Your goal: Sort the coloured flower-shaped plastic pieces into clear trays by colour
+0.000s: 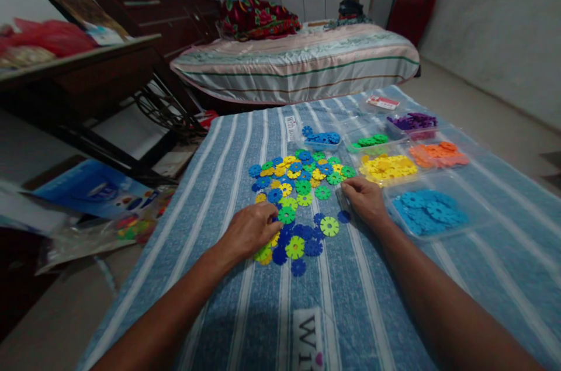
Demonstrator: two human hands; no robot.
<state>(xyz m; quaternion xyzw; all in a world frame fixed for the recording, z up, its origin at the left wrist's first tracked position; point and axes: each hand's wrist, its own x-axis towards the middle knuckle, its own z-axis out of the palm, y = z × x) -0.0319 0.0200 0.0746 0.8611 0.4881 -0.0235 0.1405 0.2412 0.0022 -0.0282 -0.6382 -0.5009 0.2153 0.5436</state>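
At the middle of the striped cloth [350,301], on the near-left fringe of the loose pile of discs [302,184]: left hand [252,229], palm down, fingers curled, tips pressed among blue and yellow-green pieces. Impossible to tell whether a piece is pinched beneath them. At the pile's right fringe: right hand [366,198], palm down, fingers bent toward the cloth, just beside the near corner of the blue tray [480,224]. Hold likewise impossible to tell.

Step in hand, as judged: picking single pieces out of the mixed pile. Next move, as judged: pinch one piece by its notched rim, lift straight up, free it from overlapping neighbours.

Orientation: every piece flat, face up; round, so no long axis per piece. Long axis of the pile as a whole: from the near edge of the cloth toward the far edge.

Toward the right edge, beyond the blue tray: yellow tray [397,180], orange tray [438,165], green tray [397,138], purple tray [421,132], one colour in each. At the pile's far end: small tray [307,143] of blue pieces.
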